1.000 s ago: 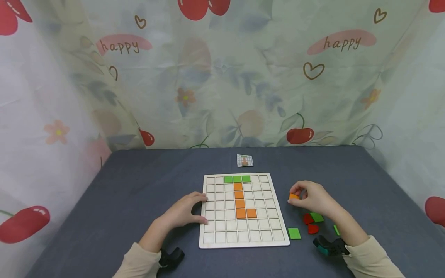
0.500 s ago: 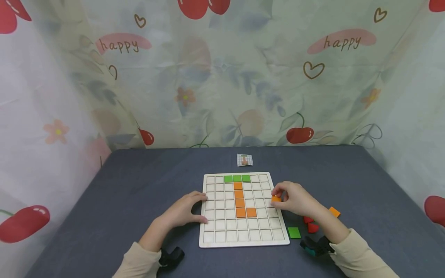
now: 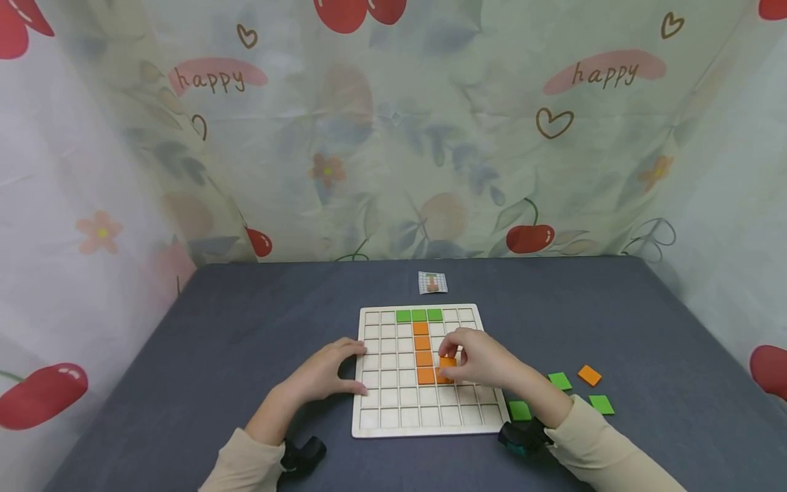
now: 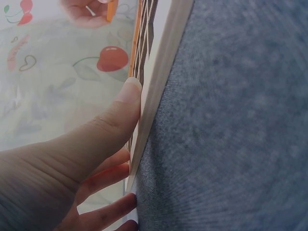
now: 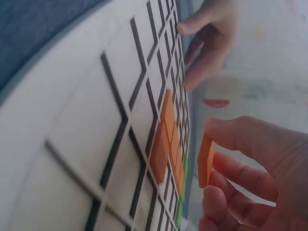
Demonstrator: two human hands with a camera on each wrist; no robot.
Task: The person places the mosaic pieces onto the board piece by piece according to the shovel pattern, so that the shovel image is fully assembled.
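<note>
"Head view: where are the hands?"

"The left hand (image 3: 328,372) rests, fingers spread, at the grid board's (image 3: 381,418) nine o'clock edge. The right hand (image 3: 476,357) pinches an orange square tile (image 3: 448,361) over the board, slightly two o'clock of its middle."

"Left wrist?"

"The thumb (image 4: 129,94) touches the board's rim."

"Right wrist?"

"The tile is tilted, apart from the board, near laid orange tiles (image 5: 161,151). Placing seems the step; next probably calls for squaring it to a cell."
</note>
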